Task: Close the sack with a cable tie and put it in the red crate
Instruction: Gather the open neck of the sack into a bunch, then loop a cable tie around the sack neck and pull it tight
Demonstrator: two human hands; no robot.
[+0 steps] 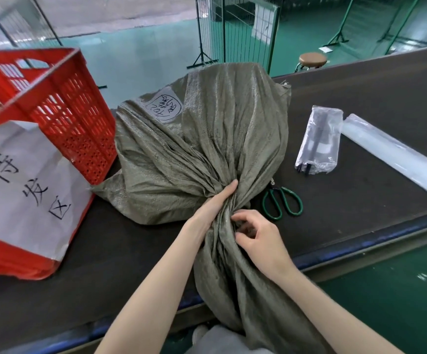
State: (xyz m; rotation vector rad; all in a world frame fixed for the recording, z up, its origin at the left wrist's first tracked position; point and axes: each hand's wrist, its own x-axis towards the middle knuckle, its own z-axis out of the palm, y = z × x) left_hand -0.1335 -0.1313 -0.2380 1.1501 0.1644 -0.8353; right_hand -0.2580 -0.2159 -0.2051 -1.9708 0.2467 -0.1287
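A grey-green woven sack (202,139) lies on the dark table, its mouth gathered into a bunch that hangs over the near edge. My left hand (215,203) grips the gathered neck from the left. My right hand (257,236) pinches the folds of the neck from the right, fingers curled into the cloth. A red crate (61,111) with a white paper label stands on the table left of the sack. A clear plastic bag of black cable ties (318,141) lies to the right. No cable tie is visible on the neck.
Green-handled scissors (282,201) lie just right of the sack's neck. A long clear plastic roll (396,157) rests at the far right. The table's blue-trimmed near edge (360,245) runs diagonally. Beyond are a wire fence and a brown stool (312,60).
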